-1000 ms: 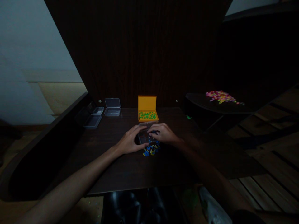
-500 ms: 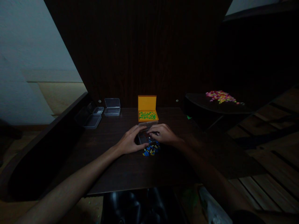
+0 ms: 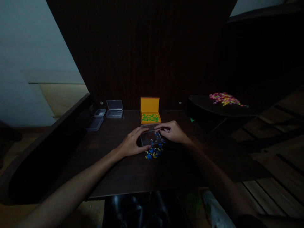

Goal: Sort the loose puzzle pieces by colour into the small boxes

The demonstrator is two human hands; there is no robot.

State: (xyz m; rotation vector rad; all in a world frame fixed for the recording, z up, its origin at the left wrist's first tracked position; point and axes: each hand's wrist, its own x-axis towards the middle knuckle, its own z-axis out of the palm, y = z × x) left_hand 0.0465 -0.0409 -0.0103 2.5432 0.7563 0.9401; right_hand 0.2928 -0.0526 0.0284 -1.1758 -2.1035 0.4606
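Note:
A small clear plastic box (image 3: 151,139) lies open on the dark table, its lid raised at the back. My left hand (image 3: 133,142) grips its left side, fingers at the rear and thumb at the front corner. Curled at the box's rear right corner, my right hand (image 3: 173,131) has its fingertips closed on the rim near the lid. A few small dark or blue bits show inside the box. Just in front of it lies a loose pile of tiny blue and yellow pieces (image 3: 154,152), partly behind the left thumb.
Behind the clear box stands an open yellow box (image 3: 149,104) holding small green pieces (image 3: 150,117). Open clear cases (image 3: 114,113) sit at the back left. Pink and yellow bits (image 3: 224,98) are heaped on a curved shelf (image 3: 201,103) at right. A green scrap (image 3: 192,119) lies near it.
My right hand has moved from over the inside of the clear box to its rear right corner, uncovering more of the inside. My left hand keeps its hold.

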